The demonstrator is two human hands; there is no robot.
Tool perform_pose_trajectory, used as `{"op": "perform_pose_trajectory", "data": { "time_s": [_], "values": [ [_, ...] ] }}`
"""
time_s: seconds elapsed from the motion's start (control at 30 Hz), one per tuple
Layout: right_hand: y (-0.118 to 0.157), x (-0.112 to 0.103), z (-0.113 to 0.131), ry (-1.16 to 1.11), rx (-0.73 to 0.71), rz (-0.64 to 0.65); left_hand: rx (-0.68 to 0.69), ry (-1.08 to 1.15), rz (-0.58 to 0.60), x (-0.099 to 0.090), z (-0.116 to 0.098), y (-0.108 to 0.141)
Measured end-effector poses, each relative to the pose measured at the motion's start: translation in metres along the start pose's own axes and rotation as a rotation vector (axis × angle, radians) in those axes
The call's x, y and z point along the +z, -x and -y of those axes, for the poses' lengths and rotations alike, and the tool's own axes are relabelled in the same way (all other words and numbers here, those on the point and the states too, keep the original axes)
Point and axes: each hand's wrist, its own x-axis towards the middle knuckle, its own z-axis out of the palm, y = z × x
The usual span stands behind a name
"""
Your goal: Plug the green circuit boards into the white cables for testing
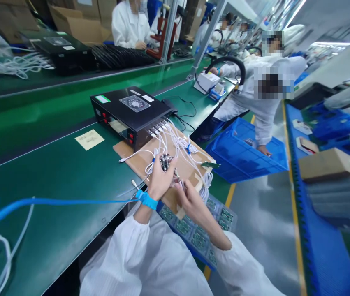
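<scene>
The left hand (160, 179) closes its grip around a dark circuit-board piece (165, 163), knobbly and flecked with silver, above the flat brown cardboard (137, 163); the right hand (192, 200) pinches a slim piece (177, 176) just below it, too small to identify. Around them lie thin white cables (206, 186), a boxy black case (114, 107) and the smooth green bench (54, 185).

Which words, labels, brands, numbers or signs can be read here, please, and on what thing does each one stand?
None can be read with certainty.
Paper note on the bench: handwriting, too blurred.
Black box, on top: green-and-white label and white labels, too small.
Rear black box: white label, too small.
</scene>
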Motion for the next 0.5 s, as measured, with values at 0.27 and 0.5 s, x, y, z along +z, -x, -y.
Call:
{"op": "perform_pose_trajectory", "data": {
  "time_s": [0.27,0.5],
  "values": [
    [-0.012,0.02,-0.008,0.415,-0.025,-0.211,0.046,-0.003,-0.158,0.003,-0.001,-0.005],
    [-0.001,0.019,0.005,0.328,-0.152,-0.203,0.058,-0.01,-0.258,0.002,-0.009,-0.011]
  ]
}}
